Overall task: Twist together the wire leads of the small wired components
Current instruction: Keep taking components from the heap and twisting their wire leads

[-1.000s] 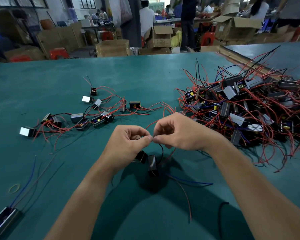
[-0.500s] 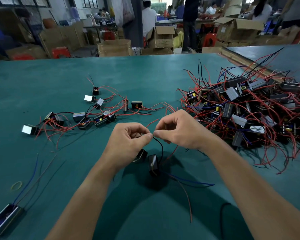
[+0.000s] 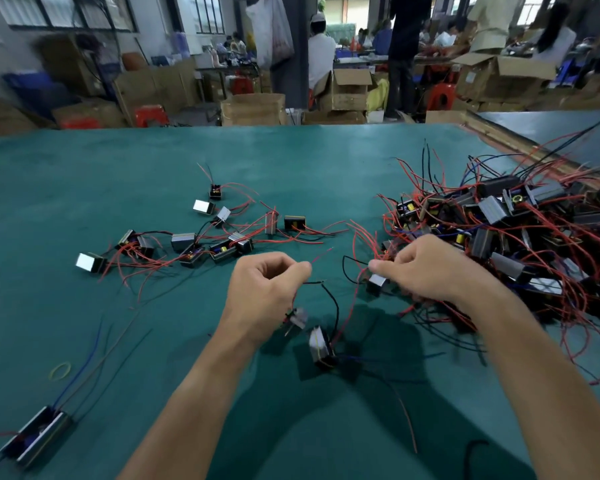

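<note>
Red and black wire leads (image 3: pixel 314 282) sit pinched in the left hand (image 3: pixel 267 292), its grip closed on them at centre frame. Two small components (image 3: pixel 321 348) hang below it, towards the tabletop (image 3: pixel 84 168). The right hand (image 3: pixel 426 271) curls its grip round what looks like a red lead (image 3: pixel 361 275) at the near edge of the tangled pile (image 3: pixel 516 237) on the right, with a fresh component (image 3: pixel 376 282) just under its fingertips. Left of centre lies a joined string of components (image 3: pixel 187 247), seemingly finished. Judging by the pile, most of the work remains.
</note>
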